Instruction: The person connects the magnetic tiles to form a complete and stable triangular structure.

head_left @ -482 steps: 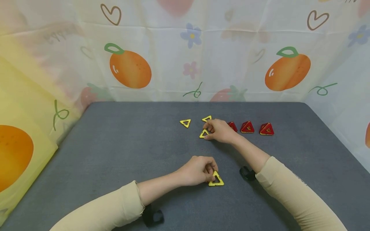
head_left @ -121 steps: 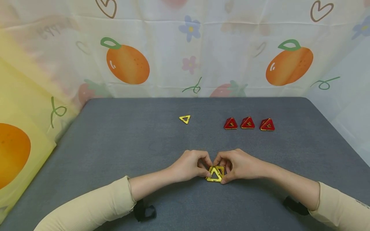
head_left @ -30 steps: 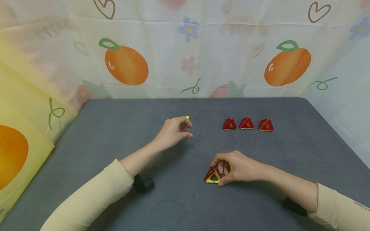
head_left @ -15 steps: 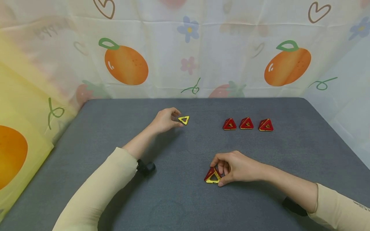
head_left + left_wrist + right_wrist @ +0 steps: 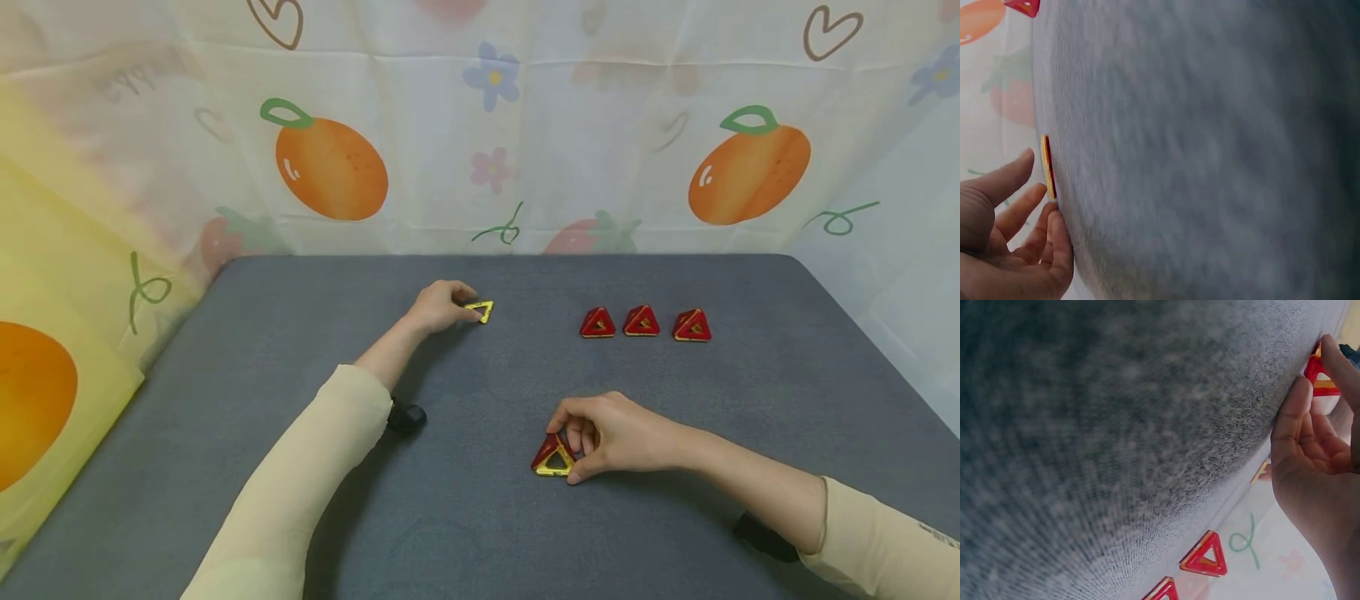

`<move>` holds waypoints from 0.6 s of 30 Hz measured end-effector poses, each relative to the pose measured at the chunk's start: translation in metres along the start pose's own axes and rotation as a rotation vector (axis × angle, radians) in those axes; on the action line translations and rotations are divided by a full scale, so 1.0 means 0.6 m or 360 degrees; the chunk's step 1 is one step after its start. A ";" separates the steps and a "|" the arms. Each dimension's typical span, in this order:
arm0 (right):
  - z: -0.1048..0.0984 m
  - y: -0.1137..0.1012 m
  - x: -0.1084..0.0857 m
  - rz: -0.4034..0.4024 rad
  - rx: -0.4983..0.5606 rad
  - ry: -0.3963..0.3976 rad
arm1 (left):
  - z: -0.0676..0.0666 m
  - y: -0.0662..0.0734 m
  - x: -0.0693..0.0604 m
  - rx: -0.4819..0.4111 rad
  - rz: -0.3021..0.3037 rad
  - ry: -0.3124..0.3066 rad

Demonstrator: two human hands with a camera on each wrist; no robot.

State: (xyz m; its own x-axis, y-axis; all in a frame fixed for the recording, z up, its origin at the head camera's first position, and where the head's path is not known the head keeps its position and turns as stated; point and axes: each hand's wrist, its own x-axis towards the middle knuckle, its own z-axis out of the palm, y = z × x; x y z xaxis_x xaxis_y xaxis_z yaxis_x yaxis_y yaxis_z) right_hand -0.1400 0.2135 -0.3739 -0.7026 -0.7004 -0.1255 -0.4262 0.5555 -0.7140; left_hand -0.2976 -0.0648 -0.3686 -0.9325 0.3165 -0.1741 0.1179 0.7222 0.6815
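Note:
At the back middle of the table lies one flat triangular magnetic tile [image 5: 486,310], yellow on top, with a red layer along its edge in the left wrist view. My left hand [image 5: 441,307] reaches to its left corner, fingertips at the tile, thumb and fingers spread apart in the left wrist view. Near the front, my right hand [image 5: 618,433] pinches a small structure of triangular tiles [image 5: 553,468] between thumb and index finger. That structure stands on the table, showing a yellow frame in front and red sides; the fingers hide its right part.
Three red pyramids made of tiles stand in a row at the back right: a left one [image 5: 597,323], a middle one [image 5: 641,321] and a right one [image 5: 692,325]. The grey table [image 5: 450,517] meets a printed curtain [image 5: 450,150] behind.
Loose yellow tiles beside the last one have left the back and a tile structure stands in front. Over the last second my left hand drew back left, then moved in again; the right stays still.

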 end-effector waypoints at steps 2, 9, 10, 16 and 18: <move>0.000 0.001 0.000 -0.0002 0.0000 -0.0001 | 0.004 0.000 0.001 -0.0006 0.0001 0.0000; 0.000 0.002 0.000 -0.0018 -0.0005 -0.0001 | 0.008 -0.001 0.005 -0.0024 0.0019 -0.0002; 0.000 0.002 0.000 -0.0018 -0.0005 -0.0001 | 0.008 -0.001 0.006 -0.0017 0.0026 0.0001; 0.000 0.001 0.001 0.0001 -0.0003 -0.0007 | 0.012 0.000 0.006 0.0030 0.0062 0.0033; 0.000 0.000 0.001 -0.0010 -0.0005 -0.0003 | 0.013 0.001 0.005 0.0029 0.0061 0.0037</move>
State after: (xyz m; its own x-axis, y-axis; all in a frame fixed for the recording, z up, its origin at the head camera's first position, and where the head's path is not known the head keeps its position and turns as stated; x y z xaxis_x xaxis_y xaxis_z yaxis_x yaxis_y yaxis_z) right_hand -0.1404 0.2133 -0.3741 -0.6990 -0.7045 -0.1225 -0.4321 0.5526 -0.7127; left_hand -0.2979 -0.0586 -0.3744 -0.9347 0.3303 -0.1314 0.1599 0.7209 0.6744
